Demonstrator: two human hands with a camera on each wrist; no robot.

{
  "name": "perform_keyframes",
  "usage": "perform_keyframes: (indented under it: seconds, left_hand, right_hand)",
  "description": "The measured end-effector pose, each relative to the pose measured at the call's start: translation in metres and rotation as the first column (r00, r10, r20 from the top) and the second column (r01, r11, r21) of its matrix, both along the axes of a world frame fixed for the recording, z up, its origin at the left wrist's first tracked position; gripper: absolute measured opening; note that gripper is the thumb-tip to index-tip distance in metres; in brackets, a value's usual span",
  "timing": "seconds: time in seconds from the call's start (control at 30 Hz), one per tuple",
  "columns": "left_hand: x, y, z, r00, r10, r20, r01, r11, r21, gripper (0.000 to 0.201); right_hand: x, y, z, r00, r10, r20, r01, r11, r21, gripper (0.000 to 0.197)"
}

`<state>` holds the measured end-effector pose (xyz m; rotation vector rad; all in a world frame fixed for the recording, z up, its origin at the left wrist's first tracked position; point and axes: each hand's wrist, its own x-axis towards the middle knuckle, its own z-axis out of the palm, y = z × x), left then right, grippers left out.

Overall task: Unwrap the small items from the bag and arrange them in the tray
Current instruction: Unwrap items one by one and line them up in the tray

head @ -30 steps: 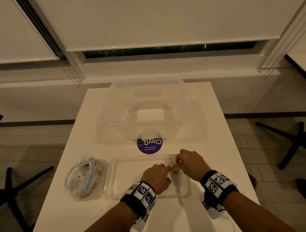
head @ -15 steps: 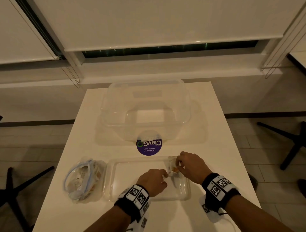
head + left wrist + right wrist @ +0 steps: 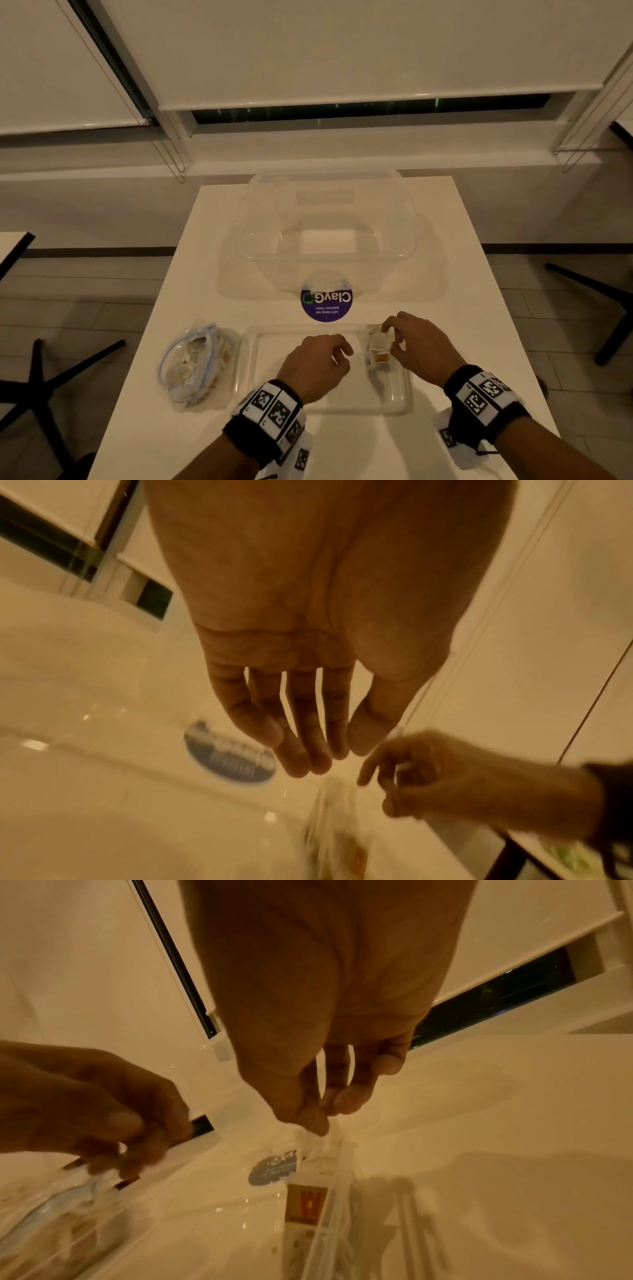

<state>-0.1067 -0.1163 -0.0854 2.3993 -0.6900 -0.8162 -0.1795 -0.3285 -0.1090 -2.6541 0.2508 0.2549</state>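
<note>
Wrapped item (image 3: 377, 347) pinched by right hand (image 3: 419, 346) over tray (image 3: 397, 404); left hand (image 3: 317, 365) loose.

Office pantry: white table (image 3: 205, 428), roller blinds (image 3: 342, 51), "keep pantries clean" sticker (image 3: 326, 303)

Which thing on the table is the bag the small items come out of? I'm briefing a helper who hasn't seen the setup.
Start at the white rectangular table; at its near edge lies a shallow clear plastic tray. Directly left of the tray sits the clear plastic zip bag with a pale blue seal strip, lumpy with small wrapped items. Unlike the rigid tray and the large clear storage box beyond, it is soft and crumpled.
</note>
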Motion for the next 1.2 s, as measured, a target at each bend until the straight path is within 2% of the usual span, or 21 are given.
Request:
perform_keyframes:
  seconds: [0.07,0.17,0.23,0.3,0.33,0.4,0.43,0.47,0.57,0.7,0.9,0.97,1.03,1.1,1.2]
  left_hand:
    - [0.004,0.025,0.022,0.996,0.080,0.045,-0.074,0.989,-0.132,0.018]
    - [0.021,0.089,0.057,0.949,0.306,0.078,-0.278,0.927,-0.254,0.015]
    - [0.042,0.144,0.062,0.872,0.463,0.155,-0.425,0.876,-0.229,0.015]
    - [0.062,0.190,0.050,0.825,0.519,0.224,-0.511,0.854,-0.098,0.020]
    - [0.069,0.202,0.041,0.846,0.478,0.235,-0.496,0.868,0.021,0.020]
    - [0.074,0.208,0.020,0.927,0.295,0.232,-0.354,0.893,0.279,0.014]
    - [0.075,0.205,0.009,0.950,0.194,0.244,-0.275,0.889,0.365,0.021]
    - [0.076,0.201,0.002,0.959,0.134,0.251,-0.231,0.881,0.412,0.028]
    - [0.084,0.189,-0.006,0.953,0.091,0.288,-0.214,0.877,0.430,0.029]
    - [0.086,0.188,-0.011,0.953,0.084,0.291,-0.199,0.898,0.393,0.028]
    - [0.087,0.202,-0.004,0.912,0.159,0.377,-0.281,0.914,0.294,0.028]
    - [0.085,0.209,0.004,0.900,0.223,0.375,-0.327,0.914,0.242,0.023]
    - [0.085,0.218,0.010,0.870,0.346,0.351,-0.415,0.899,0.142,0.019]
    - [0.086,0.230,0.015,0.850,0.458,0.259,-0.478,0.878,0.014,0.013]
    - [0.084,0.247,0.033,0.867,0.497,-0.041,-0.492,0.837,-0.239,0.010]
  right_hand:
    - [-0.008,-0.003,0.007,0.994,-0.082,0.074,0.079,0.996,0.049,0.023]
    - [-0.021,-0.003,0.028,0.964,-0.208,0.168,0.181,0.970,0.162,0.028]
    - [-0.028,0.005,0.044,0.941,-0.274,0.197,0.221,0.942,0.251,0.029]
    - [-0.031,0.020,0.058,0.929,-0.297,0.220,0.226,0.928,0.296,0.031]
    - [-0.031,0.029,0.063,0.928,-0.294,0.228,0.218,0.926,0.307,0.031]
    - [-0.028,0.051,0.070,0.931,-0.279,0.236,0.193,0.923,0.332,0.031]
    - [-0.025,0.062,0.071,0.932,-0.273,0.237,0.183,0.922,0.341,0.032]
    - [-0.021,0.072,0.071,0.935,-0.261,0.240,0.170,0.923,0.345,0.032]
    - [-0.014,0.099,0.068,0.945,-0.220,0.241,0.126,0.928,0.351,0.033]
    - [-0.001,0.131,0.065,0.960,-0.145,0.241,0.059,0.941,0.333,0.031]
    - [0.033,0.186,0.063,0.969,0.037,0.246,-0.109,0.951,0.288,0.022]
    - [0.049,0.209,0.061,0.959,0.143,0.244,-0.207,0.944,0.259,0.014]
    - [0.065,0.230,0.057,0.941,0.220,0.256,-0.284,0.926,0.249,0.012]
    - [0.079,0.248,0.056,0.930,0.236,0.282,-0.314,0.909,0.273,0.017]
    - [0.094,0.269,0.061,0.928,0.217,0.304,-0.321,0.878,0.354,0.035]
